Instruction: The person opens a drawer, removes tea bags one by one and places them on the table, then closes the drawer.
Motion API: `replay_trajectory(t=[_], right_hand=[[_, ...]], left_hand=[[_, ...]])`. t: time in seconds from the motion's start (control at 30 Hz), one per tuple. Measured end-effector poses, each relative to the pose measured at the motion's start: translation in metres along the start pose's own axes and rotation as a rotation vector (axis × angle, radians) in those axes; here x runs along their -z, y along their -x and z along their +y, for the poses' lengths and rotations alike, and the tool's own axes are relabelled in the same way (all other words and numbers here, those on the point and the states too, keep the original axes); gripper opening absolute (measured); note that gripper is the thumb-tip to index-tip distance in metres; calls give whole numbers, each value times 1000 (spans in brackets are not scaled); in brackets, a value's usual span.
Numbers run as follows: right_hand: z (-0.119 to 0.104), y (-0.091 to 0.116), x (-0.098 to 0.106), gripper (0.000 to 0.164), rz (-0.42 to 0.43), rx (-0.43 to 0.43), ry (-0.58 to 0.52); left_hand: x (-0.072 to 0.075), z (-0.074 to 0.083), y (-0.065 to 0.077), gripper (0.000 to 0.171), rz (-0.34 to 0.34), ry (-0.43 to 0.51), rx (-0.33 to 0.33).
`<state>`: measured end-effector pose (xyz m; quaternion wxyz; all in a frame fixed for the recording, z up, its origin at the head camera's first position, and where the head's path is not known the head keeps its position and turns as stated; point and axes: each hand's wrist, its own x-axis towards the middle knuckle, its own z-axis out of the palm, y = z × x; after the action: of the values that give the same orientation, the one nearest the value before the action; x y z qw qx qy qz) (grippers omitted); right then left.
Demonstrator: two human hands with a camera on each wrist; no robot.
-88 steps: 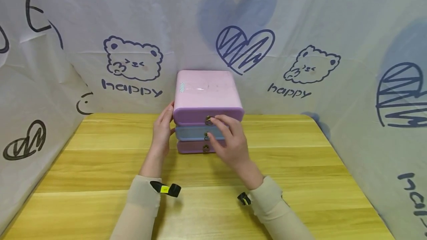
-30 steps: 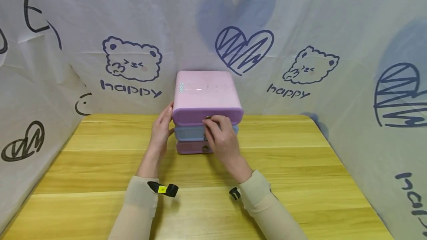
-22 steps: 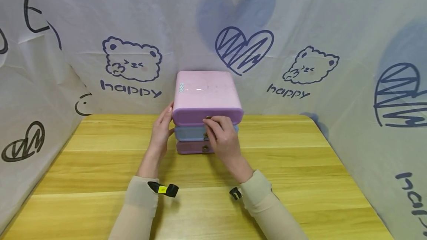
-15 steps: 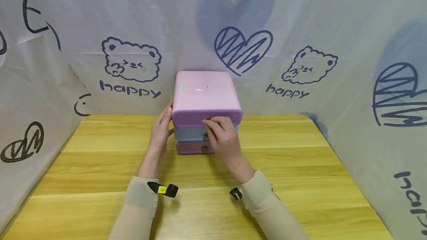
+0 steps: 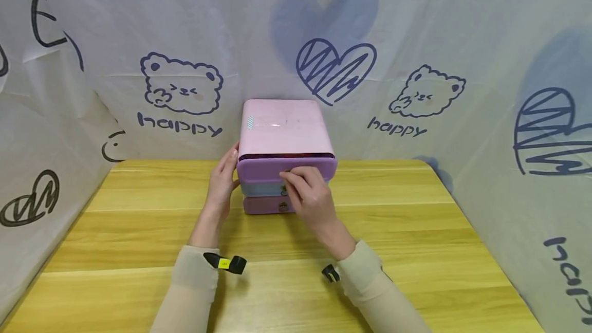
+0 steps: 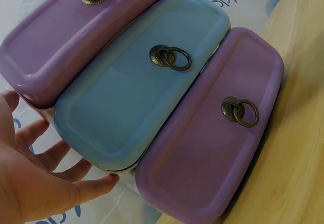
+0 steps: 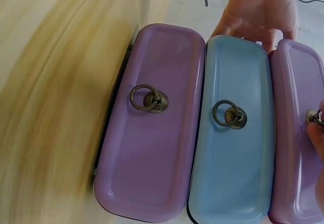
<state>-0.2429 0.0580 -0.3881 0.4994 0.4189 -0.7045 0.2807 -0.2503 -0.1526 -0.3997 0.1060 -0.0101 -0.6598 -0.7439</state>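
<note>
A small three-drawer cabinet (image 5: 287,125) with a pink top stands at the back of the table. Its purple top drawer (image 5: 259,169) sticks out a little, with a dark gap above its front. My right hand (image 5: 312,197) pinches the brass ring pull (image 7: 317,116) of that drawer between thumb and fingers. Against the cabinet's left side my left hand (image 5: 221,181) rests with fingers extended, as the left wrist view shows. Below, the blue middle drawer (image 6: 136,87) and the purple bottom drawer (image 6: 212,127) are pushed in, their ring pulls hanging free.
The wooden table (image 5: 277,292) spreads in front of the cabinet and to both sides. Right behind it hangs a pale cloth (image 5: 263,24) printed with hearts and bears. Each sleeve cuff carries a small black device.
My right hand has closed on the top drawer's ring and drawn it slightly toward me, so a gap now shows under the pink top. The left hand stays at the cabinet's side.
</note>
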Motion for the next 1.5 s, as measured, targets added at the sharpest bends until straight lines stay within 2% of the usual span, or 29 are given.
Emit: replay_trajectory(t=[0.7, 1.0, 1.5], right_hand=[[-13, 7, 18, 22, -27, 75, -22], [-21, 7, 24, 30, 3, 102, -38], [-30, 15, 30, 24, -19, 119, -57]], left_hand=[[3, 1, 1, 48, -24, 40, -10], [4, 2, 1, 50, -36, 39, -12], [5, 3, 0, 49, -44, 51, -11]])
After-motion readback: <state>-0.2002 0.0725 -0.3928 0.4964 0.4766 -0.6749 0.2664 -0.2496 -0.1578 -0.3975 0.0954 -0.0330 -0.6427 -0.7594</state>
